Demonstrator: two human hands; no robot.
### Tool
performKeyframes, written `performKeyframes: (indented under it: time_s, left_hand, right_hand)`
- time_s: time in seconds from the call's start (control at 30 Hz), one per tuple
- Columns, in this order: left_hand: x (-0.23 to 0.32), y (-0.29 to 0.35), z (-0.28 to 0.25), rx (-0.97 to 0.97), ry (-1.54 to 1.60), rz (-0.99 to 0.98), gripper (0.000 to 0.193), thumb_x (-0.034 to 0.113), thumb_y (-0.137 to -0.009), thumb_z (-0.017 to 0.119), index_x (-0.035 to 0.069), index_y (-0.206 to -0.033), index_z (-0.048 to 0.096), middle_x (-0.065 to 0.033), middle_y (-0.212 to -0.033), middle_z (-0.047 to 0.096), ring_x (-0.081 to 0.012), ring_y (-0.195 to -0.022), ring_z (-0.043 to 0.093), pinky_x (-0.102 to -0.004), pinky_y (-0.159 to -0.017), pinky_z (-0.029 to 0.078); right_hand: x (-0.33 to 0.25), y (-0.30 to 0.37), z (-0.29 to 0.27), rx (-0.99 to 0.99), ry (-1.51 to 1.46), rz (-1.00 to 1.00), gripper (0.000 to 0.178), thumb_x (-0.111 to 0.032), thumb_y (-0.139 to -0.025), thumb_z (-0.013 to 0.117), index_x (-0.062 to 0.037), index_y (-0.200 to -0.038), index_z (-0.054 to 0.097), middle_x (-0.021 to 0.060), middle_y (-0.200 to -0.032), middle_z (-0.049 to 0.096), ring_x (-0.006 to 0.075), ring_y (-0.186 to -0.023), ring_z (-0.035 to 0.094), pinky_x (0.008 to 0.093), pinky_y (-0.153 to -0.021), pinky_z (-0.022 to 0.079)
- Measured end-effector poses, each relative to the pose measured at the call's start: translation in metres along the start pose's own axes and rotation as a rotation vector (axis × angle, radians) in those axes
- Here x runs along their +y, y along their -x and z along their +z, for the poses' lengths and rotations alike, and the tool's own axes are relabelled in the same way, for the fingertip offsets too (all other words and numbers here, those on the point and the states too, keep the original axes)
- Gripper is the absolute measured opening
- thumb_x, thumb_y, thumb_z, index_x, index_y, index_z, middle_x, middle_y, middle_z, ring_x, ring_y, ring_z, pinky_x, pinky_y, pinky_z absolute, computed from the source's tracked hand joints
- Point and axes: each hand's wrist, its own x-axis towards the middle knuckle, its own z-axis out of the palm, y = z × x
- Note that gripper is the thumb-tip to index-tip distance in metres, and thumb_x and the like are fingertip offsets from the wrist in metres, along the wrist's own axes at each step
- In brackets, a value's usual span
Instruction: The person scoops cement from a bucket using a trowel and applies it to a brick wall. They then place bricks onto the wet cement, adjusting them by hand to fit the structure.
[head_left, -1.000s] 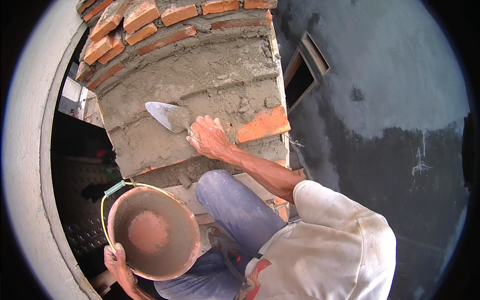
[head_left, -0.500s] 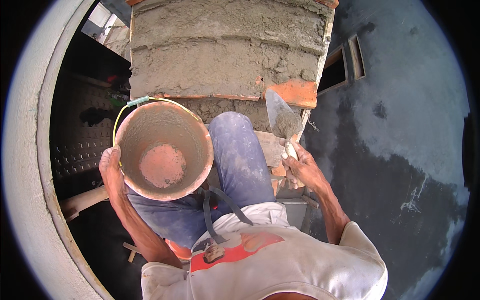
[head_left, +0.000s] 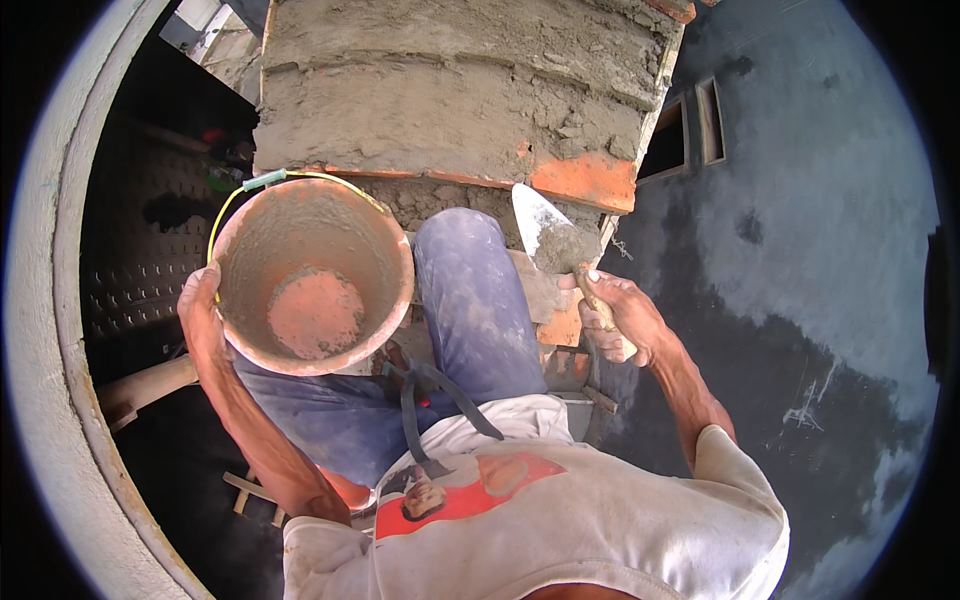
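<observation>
My left hand point(head_left: 203, 300) grips the left rim of an orange-brown bucket point(head_left: 335, 225) tilted over my left thigh. Mortar residue coats its inner wall, and its reddish bottom is bare. A yellow wire handle point(head_left: 222, 215) with a green grip lies against the far rim. In my right hand point(head_left: 632, 318) is the handle of a pointed trowel point(head_left: 533, 212), its blade aimed away from me and carrying a lump of grey mortar point(head_left: 565, 248). The blade is in front of the nearest step edge, where an orange brick point(head_left: 585, 182) shows.
Mortar-covered brick steps point(head_left: 430, 120) rise ahead. A dark, patchy plastered wall point(head_left: 800, 250) with a small framed opening point(head_left: 711, 120) stands right. At left are a pale curved wall edge point(head_left: 60, 300), a dark drop and a wooden pole point(head_left: 150, 388). My raised knee point(head_left: 470, 260) lies between bucket and trowel.
The trowel has turned, so its blade faces up more and sits a little further left. My right hand has shifted slightly right. The bucket has moved slightly left and up in view.
</observation>
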Motion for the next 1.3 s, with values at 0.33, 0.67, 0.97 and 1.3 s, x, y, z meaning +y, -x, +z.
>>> performKeyframes:
  time_s: [0.33,0.67,0.97,1.3]
  left_hand:
    - [-0.004,0.007,-0.006,0.057,0.008,0.004,0.025,0.024,-0.105,0.065,-0.001,-0.109,0.070,-0.0047,-0.096,0.072,-0.0118,-0.085,0.066,-0.0279,-0.078,0.052]
    - [-0.011,0.013,-0.013,0.084,0.067,-0.038,0.024,0.023,-0.106,0.064,-0.001,-0.109,0.070,-0.0049,-0.097,0.073,-0.0106,-0.082,0.066,-0.0255,-0.076,0.052]
    - [-0.007,0.010,-0.003,0.063,0.092,-0.031,0.024,0.022,-0.107,0.063,-0.001,-0.109,0.070,-0.0046,-0.098,0.073,-0.0100,-0.084,0.066,-0.0257,-0.077,0.052]
    - [-0.010,0.015,-0.002,0.088,0.081,-0.033,0.024,0.023,-0.107,0.064,0.000,-0.108,0.070,-0.0032,-0.096,0.072,-0.0096,-0.085,0.064,-0.0249,-0.078,0.051]
  right_hand:
    - [-0.002,-0.015,0.004,0.020,0.035,0.048,0.049,-0.040,-0.114,0.047,-0.0003,-0.141,0.054,-0.0007,-0.063,0.045,0.0073,-0.035,0.036,0.0247,-0.027,0.029]
    - [-0.004,-0.018,0.005,-0.030,0.150,0.095,0.047,-0.038,-0.114,0.045,0.0008,-0.138,0.056,-0.0014,-0.061,0.045,0.0069,-0.035,0.039,0.0245,-0.027,0.029]
    - [-0.001,-0.026,0.002,0.066,0.068,0.070,0.047,-0.040,-0.113,0.048,0.0002,-0.136,0.057,-0.0010,-0.061,0.044,0.0065,-0.035,0.035,0.0244,-0.027,0.028]
    - [-0.003,-0.039,0.007,0.052,0.223,0.060,0.047,-0.041,-0.114,0.048,-0.0011,-0.137,0.058,-0.0025,-0.061,0.044,0.0065,-0.035,0.037,0.0242,-0.028,0.031]
